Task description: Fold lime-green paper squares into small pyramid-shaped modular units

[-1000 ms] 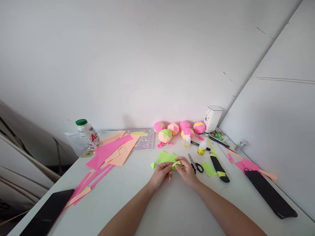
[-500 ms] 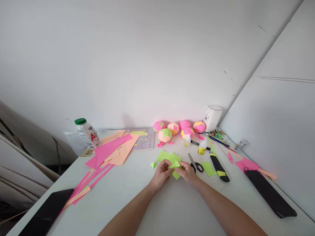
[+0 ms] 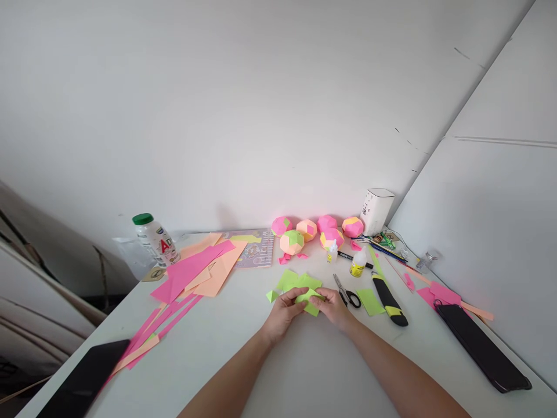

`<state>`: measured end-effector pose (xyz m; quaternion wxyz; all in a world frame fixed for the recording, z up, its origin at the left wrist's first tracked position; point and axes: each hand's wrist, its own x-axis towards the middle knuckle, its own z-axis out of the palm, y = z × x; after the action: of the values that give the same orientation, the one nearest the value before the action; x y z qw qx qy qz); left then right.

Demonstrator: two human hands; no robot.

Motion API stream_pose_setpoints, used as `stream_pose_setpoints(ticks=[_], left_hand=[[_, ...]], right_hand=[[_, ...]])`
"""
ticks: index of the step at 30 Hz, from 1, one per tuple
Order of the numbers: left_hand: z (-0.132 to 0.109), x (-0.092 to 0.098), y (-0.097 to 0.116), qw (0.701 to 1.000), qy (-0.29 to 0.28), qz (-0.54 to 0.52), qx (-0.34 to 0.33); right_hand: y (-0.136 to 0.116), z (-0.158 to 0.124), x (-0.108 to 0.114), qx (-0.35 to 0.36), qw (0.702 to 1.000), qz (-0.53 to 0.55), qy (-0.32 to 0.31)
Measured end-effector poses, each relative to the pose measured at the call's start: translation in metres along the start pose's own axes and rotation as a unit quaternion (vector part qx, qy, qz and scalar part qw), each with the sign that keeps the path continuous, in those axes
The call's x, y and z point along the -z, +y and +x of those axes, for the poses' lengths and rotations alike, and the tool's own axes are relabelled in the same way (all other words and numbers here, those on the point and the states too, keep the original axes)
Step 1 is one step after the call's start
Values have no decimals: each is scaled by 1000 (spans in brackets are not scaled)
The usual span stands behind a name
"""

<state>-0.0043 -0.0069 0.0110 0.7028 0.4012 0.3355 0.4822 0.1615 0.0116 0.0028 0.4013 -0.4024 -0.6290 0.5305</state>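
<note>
Between my two hands is a small piece of folded green paper (image 3: pixel 310 295), pinched at both sides. My left hand (image 3: pixel 284 313) grips its left side with thumb and fingers. On the opposite side, my right hand (image 3: pixel 334 307) has its thumb and fingers closed on the paper. More green paper sheets (image 3: pixel 287 280) lie flat on the table just behind and under the hands. A small folded green piece (image 3: pixel 272 296) rests to the left of them. Scissors (image 3: pixel 347 291) with black handles lie right of my right hand, beside a green paper square (image 3: pixel 370 302).
Several faceted paper balls (image 3: pixel 291 242) sit along the wall. Glue bottles (image 3: pixel 357 264), a utility knife (image 3: pixel 391 302) and a black pouch (image 3: pixel 483 348) are on the right. Pink and orange paper (image 3: pixel 195 270), a white bottle (image 3: pixel 156 241) and a black phone (image 3: pixel 85 377) are on the left.
My fingers have shifted slightly on the green paper, which now looks flatter and more tilted. The whole view has moved a little; other things stay in place.
</note>
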Motion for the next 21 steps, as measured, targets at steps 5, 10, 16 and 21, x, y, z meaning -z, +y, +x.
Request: stream_pose_setpoints(ticks=[5,10,16,21], left_hand=[[0,-3,-1,999,25,35,-9],[0,-6,-3,994,29,101,-32],[-1,-7,-3,988,37,143,-39],[-1,-6,-3,986,33,161,-37]], right_hand=[[-1,-1,0,-9,1000,-8,18],[-2,-1,1,-10,999,-7,35],[0,1,0,-1,997,65,45],[-1,0,-1,2,998,45,38]])
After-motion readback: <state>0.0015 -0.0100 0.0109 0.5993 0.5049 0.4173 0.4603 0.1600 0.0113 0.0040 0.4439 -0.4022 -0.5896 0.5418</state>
